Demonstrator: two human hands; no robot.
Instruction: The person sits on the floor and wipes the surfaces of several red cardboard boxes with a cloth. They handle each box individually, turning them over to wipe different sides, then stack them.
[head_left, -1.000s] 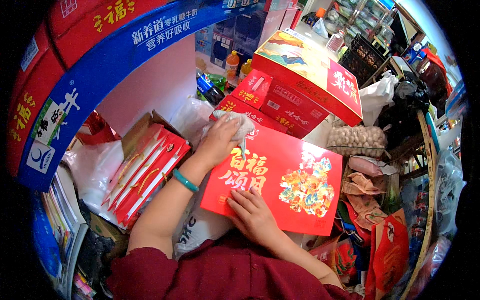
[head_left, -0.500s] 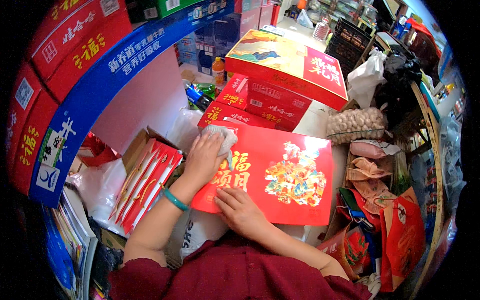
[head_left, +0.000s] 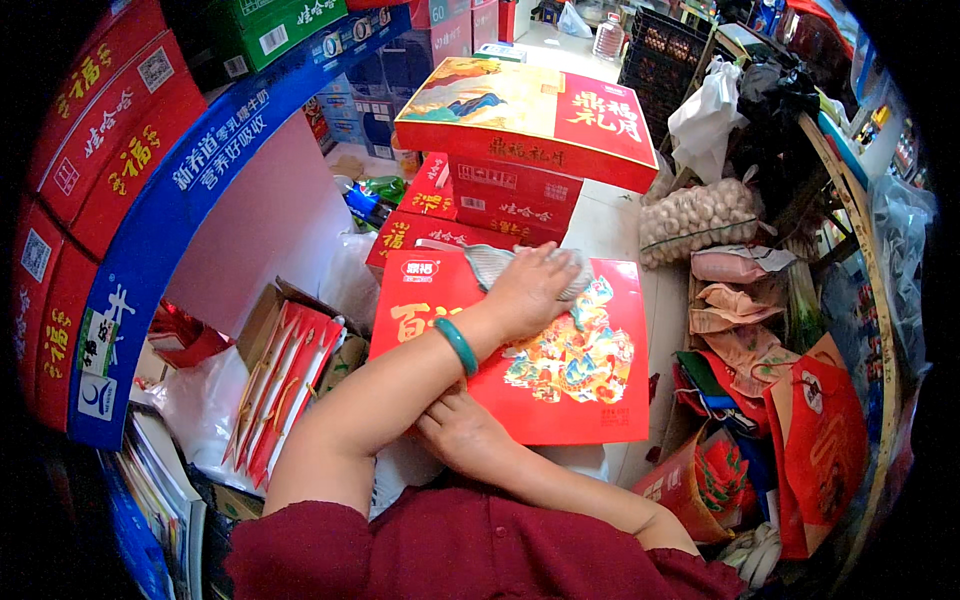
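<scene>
A flat red gift box (head_left: 625, 350) with gold lettering and a colourful picture lies in front of me. My left hand (head_left: 530, 287), its wrist in a green bangle (head_left: 457, 347), presses a grey-white cloth (head_left: 487, 262) onto the box's upper middle, fingers curled over it. My left forearm crosses above my right hand (head_left: 462, 425), which rests on the box's near left part. Its fingers look stretched out and empty, with some of them hidden under the forearm.
Behind the box stand stacked red cartons (head_left: 515, 188) topped by a large red gift box (head_left: 530, 115). To the right are a net bag of garlic (head_left: 700, 222) and red paper bags (head_left: 822, 450). A carton of red folded bags (head_left: 285, 385) stands left, beside a blue display frame (head_left: 150, 240).
My left hand has slid the cloth rightward across the box, from its upper left corner to its upper middle. My left forearm now passes over my right hand. The whole view has shifted slightly.
</scene>
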